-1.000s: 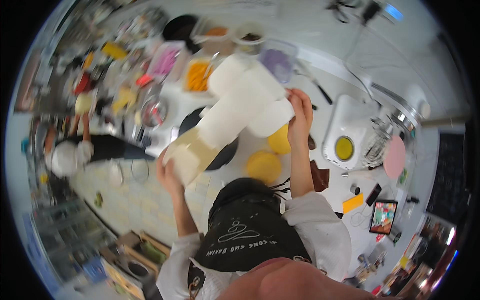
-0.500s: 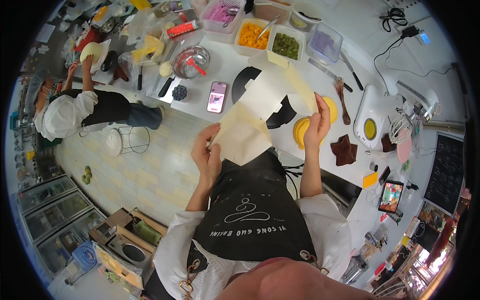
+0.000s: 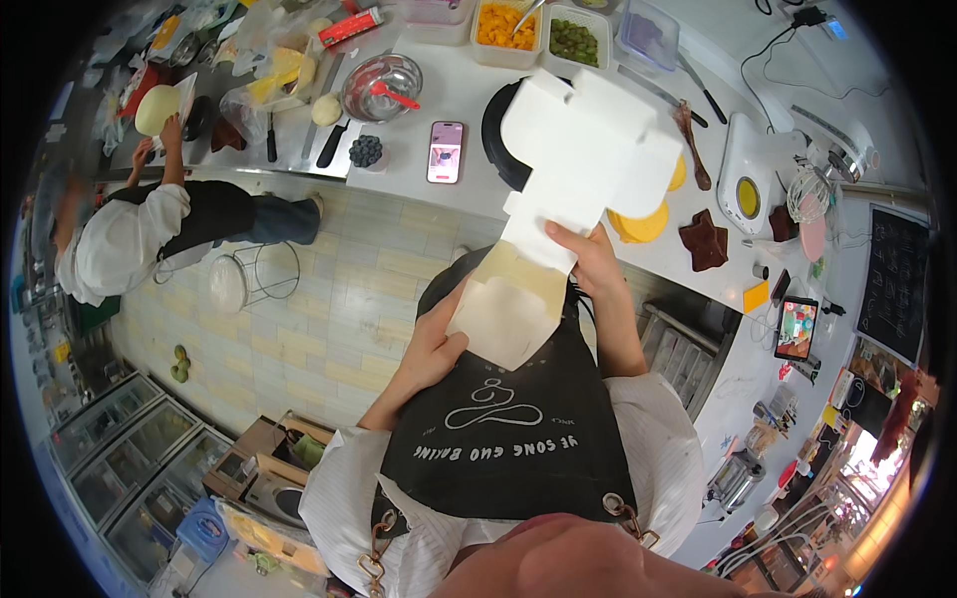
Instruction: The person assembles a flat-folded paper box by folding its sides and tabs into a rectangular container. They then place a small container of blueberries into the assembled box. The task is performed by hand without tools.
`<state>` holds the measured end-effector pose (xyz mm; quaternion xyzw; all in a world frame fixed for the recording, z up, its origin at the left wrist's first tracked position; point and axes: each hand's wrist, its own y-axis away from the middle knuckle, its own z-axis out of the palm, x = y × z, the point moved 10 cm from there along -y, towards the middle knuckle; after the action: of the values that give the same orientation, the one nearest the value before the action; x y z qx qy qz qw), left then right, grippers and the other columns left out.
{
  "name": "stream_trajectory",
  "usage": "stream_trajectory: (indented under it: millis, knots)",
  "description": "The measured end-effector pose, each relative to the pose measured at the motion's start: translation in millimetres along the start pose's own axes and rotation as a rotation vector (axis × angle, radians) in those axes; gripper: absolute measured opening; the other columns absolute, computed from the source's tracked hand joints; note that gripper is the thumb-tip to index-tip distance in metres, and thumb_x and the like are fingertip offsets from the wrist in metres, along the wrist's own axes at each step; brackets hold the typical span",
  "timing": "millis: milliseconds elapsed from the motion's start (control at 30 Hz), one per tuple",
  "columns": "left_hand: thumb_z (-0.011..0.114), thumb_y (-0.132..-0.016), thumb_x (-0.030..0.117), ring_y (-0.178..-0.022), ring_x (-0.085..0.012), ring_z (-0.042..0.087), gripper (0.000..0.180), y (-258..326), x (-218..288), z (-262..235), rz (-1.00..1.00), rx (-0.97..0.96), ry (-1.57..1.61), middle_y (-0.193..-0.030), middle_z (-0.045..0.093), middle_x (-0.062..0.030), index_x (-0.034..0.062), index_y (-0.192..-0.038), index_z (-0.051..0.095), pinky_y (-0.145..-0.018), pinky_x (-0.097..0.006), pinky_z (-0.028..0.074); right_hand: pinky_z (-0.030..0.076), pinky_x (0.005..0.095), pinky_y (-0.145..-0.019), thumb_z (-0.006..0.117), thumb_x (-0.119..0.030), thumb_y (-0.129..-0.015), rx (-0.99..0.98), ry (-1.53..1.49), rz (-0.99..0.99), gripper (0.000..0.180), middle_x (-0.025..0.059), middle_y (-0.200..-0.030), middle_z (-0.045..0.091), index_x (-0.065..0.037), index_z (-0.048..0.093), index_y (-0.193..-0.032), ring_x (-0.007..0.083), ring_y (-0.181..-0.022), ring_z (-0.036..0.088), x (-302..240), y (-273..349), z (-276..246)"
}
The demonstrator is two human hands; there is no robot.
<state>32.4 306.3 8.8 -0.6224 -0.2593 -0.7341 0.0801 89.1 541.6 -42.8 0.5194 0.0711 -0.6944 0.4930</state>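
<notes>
An unfolded paper box (image 3: 573,159), white with a cream end and several flaps, is held up in front of my apron. My left hand (image 3: 436,344) grips the edge of its cream lower end. My right hand (image 3: 592,261) pinches the narrow middle part, thumb on top and fingers underneath. The box's upper part hangs over the table edge and hides part of a round black turntable (image 3: 498,130). Yellow round pieces (image 3: 641,223) lie just beyond my right hand, partly covered by a flap.
On the white table are a phone (image 3: 445,152), a metal bowl (image 3: 383,90) with a red spoon, fruit tubs (image 3: 506,33), long knives (image 3: 704,90), a brown star-shaped piece (image 3: 704,240) and a scale (image 3: 742,179). A co-worker (image 3: 140,239) stands at the left counter.
The box has been opened out flatter, its flaps spread to the upper right. My right hand has moved inward from the outer flap to the middle; my left hand has come lower and closer.
</notes>
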Motion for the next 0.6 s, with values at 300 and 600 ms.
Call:
stream_trajectory:
  millis: [300,600]
  knots:
    - [0.053,-0.108,0.024,-0.123,-0.0225,0.061,0.041,-52.5,11.0,-23.2,0.145,0.048,0.208,-0.136,0.063,-0.0132,-0.0025,-0.138,0.059,-0.105,-0.038,0.049,0.057,0.0355,-0.088,0.078,-0.012,-0.092,-0.232,0.318,-0.127,0.039,0.0090,-0.116,0.072,0.002,0.066,-0.126,0.0180,-0.102,0.069,-15.7,19.6,23.0]
    - [0.078,-0.088,0.004,-0.094,-0.0193,0.071,0.023,-81.7,42.3,-13.8,0.498,-0.044,0.024,-0.102,0.077,-0.0099,0.0040,-0.111,0.079,-0.081,-0.031,0.054,0.057,0.0316,-0.082,0.078,-0.020,-0.089,-0.576,0.628,-0.130,0.031,0.0143,-0.103,0.075,0.004,0.073,-0.109,0.0197,-0.093,0.072,-31.4,37.0,59.7]
